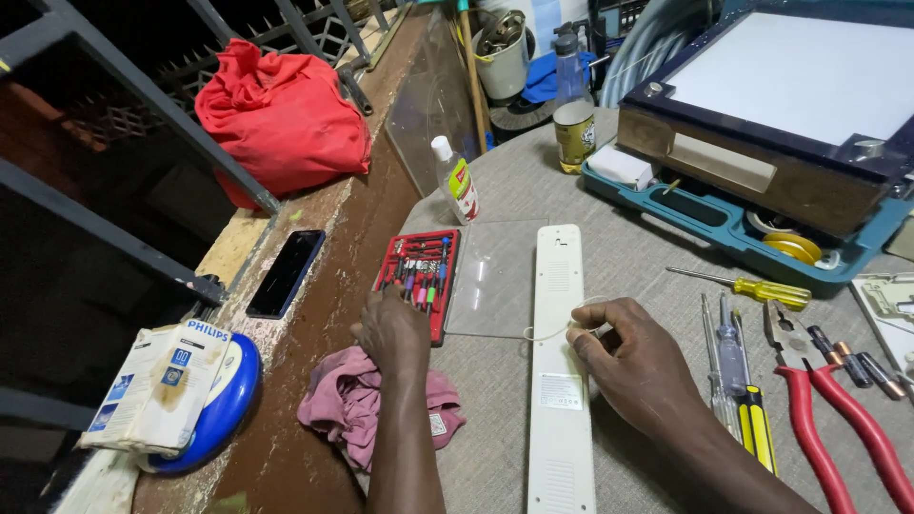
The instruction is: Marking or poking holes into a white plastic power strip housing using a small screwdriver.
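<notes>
Pinching a thin pale wire with curled fingers, right hand is steadying the long white casing lying mid-table, while left hand, fingers bent down, is reaching into the red bit case just left.

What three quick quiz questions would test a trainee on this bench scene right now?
1. True or false: the left hand rests at the red tray of small screwdriver bits.
2. What does the right hand pinch? A) thin pale wire loop B) red-handled pliers
3. The right hand lies on the long white plastic ____.

Key: 1 true; 2 A; 3 housing.
</notes>
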